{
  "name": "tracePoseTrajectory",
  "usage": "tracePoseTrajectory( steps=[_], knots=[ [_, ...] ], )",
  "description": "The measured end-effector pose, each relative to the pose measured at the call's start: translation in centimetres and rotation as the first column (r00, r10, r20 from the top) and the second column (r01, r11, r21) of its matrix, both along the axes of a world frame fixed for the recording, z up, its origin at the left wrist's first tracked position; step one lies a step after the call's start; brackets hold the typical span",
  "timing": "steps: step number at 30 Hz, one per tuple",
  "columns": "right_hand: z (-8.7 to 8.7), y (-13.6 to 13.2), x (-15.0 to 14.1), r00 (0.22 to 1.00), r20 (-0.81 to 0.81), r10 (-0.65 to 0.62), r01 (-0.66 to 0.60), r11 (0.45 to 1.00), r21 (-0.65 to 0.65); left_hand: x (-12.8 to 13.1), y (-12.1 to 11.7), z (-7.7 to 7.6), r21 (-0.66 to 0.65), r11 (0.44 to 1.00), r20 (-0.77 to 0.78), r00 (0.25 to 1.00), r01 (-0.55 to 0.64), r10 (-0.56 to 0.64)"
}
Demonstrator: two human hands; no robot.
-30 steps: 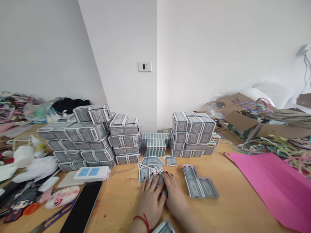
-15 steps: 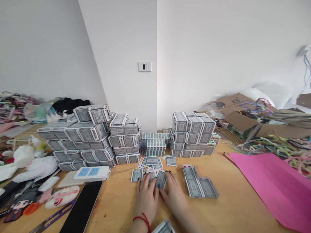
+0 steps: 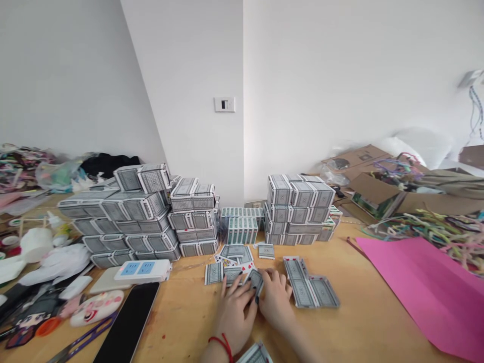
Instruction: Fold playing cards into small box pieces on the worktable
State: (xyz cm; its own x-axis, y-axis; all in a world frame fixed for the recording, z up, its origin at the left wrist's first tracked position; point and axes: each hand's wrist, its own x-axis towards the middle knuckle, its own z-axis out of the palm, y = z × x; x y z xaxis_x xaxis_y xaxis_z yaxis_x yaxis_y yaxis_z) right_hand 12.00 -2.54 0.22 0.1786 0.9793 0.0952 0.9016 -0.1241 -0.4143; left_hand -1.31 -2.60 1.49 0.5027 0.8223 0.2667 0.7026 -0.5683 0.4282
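Note:
My right hand has its fingers curled, gripping the right edge of a grey-backed playing card that looks slightly bent or tilted. My left hand, with a red cord on its wrist, lies with fingers spread and stretched out; its fingertips touch that card and reach a face-down card. Another face-down card lies further left. Just beyond is a loose pile of cards, some face up, with a single card to its right. An L-shaped piece made of folded cards sits right of my right hand.
Tall stacks of card blocks stand left and right, with green-edged card boxes between. A phone, scissors and a power strip lie left. Pink paper covers the right. Another card piece is at the front.
My right hand has curled its fingers and taken the card's edge, which now tilts. My left hand has shifted slightly right and nearer, uncovering more of the face-down card beside it.

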Motion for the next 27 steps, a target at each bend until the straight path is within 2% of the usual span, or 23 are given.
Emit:
tracePoseTrajectory(
  steps=[5,9,12,17,21,24,26,27],
  knots=[
    [0.3,-0.2,0.1,0.998,0.002,-0.07,0.07,0.997,-0.03,0.3,-0.4,0.8,-0.024,0.998,0.052,0.997,0.066,-0.065],
    [0.1,0.1,0.3,0.994,-0.009,-0.113,0.111,0.987,-0.114,0.6,-0.7,1.2,-0.039,0.997,0.136,0.989,0.062,-0.056],
    [-0.3,0.4,0.4,0.99,-0.011,-0.142,0.14,0.983,-0.115,0.7,-0.7,1.1,-0.048,0.997,0.158,0.986,0.057,-0.048],
    [-0.6,0.6,0.4,0.989,0.009,-0.148,0.148,0.983,-0.112,0.5,-0.1,-0.7,-0.042,0.998,0.179,0.983,0.036,-0.028],
    [-0.4,0.3,0.2,0.984,-0.009,-0.18,0.18,0.982,-0.061,0.4,0.4,-2.9,-0.154,0.981,0.231,0.961,-0.116,0.15],
    [-0.6,0.2,0.3,0.976,-0.115,-0.186,0.193,0.98,0.057,0.4,0.6,-3.7,-0.216,0.97,0.3,0.938,-0.11,0.173],
    [-1.0,0.4,0.7,0.951,-0.284,-0.121,0.159,0.98,0.115,0.3,0.6,-3.7,-0.228,0.97,0.36,0.919,-0.08,0.16],
    [-1.2,0.6,1.0,0.913,-0.404,-0.06,0.126,0.982,0.138,0.3,0.7,-3.6,-0.229,0.971,0.389,0.909,-0.064,0.151]
  ],
)
